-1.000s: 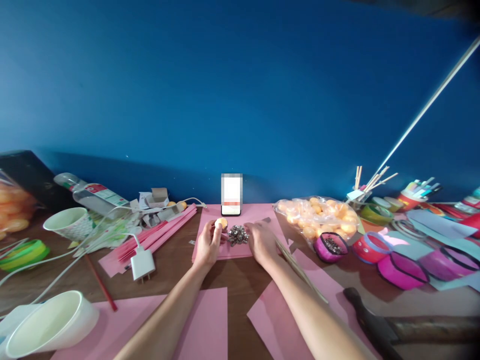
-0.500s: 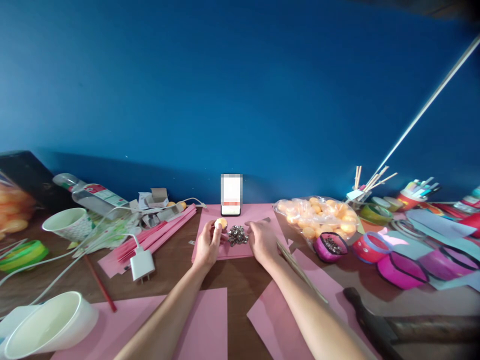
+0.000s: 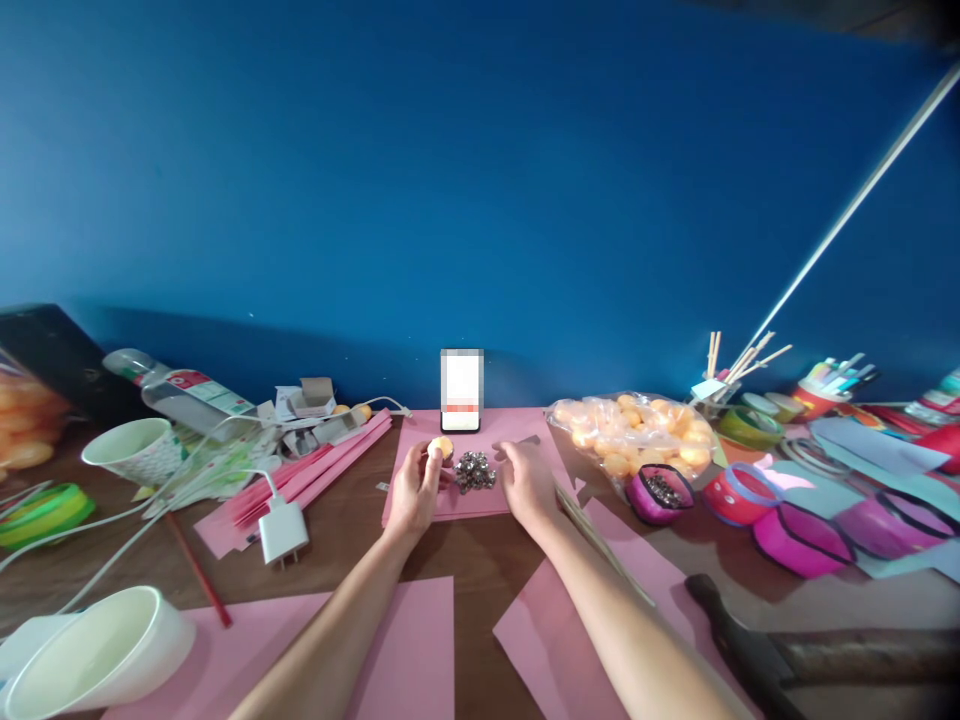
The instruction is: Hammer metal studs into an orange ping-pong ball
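Near the middle of the table, my left hand (image 3: 418, 487) is closed around a small orange-yellow ball (image 3: 444, 446), thumb pressed on its side. A heap of small shiny metal pieces (image 3: 475, 471) lies on the pink paper (image 3: 420, 425) between my hands; the pieces are too small to name. Just right of the heap is my right hand (image 3: 527, 485), its fingers curled together. Whatever those fingertips pinch, if anything, cannot be made out. Behind the heap a phone (image 3: 460, 422) stands upright with a bright screen.
On the right are a plastic bag of orange balls (image 3: 637, 430), a magenta container (image 3: 656, 500) of metal bits, and a hammer (image 3: 825, 655). At left lie a white charger (image 3: 284, 530), folded pink paper strips (image 3: 330, 470), a bottle (image 3: 202, 400) and a white bowl (image 3: 142, 650).
Almost nothing differs. Both hands keep their place beside the metal heap, the ball still in the left one; the view has shifted very slightly.
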Demonstrator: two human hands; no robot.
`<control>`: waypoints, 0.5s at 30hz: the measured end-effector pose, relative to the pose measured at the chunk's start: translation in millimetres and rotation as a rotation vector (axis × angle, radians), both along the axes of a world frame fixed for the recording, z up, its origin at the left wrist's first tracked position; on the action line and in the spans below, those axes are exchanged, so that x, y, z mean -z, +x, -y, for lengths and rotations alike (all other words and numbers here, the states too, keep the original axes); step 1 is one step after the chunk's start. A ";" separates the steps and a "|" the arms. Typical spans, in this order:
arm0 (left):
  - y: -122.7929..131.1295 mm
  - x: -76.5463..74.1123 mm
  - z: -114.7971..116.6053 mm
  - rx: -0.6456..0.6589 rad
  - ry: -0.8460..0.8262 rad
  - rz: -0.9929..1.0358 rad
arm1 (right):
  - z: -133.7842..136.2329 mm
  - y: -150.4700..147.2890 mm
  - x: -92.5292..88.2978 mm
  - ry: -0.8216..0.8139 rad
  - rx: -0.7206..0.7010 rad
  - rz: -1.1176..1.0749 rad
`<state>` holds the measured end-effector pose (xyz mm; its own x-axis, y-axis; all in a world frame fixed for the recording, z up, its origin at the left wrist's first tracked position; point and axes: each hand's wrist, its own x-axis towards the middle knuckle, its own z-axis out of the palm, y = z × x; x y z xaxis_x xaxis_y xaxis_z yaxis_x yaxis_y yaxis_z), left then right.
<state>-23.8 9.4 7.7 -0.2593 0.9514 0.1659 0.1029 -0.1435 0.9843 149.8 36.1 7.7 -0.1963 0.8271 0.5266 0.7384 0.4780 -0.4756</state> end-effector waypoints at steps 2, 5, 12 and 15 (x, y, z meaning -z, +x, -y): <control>0.1 -0.2 0.0 -0.003 -0.006 0.005 | 1.1 0.1 -2.5 0.005 -0.016 0.027; -0.2 0.8 -0.4 -0.004 -0.004 -0.003 | 6.1 -2.4 -8.0 -0.001 -0.100 0.108; -0.7 3.2 -1.3 -0.011 -0.001 -0.023 | 9.0 -7.4 -6.9 -0.036 -0.182 0.207; -0.2 1.3 -0.8 0.000 -0.003 -0.002 | 4.7 -4.6 -3.3 -0.028 -0.142 0.166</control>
<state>-24.0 10.2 6.4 -0.2587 0.9521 0.1631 0.1049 -0.1401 0.9846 145.2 31.4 11.1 -0.3942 0.7987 0.4547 0.7337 0.5714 -0.3676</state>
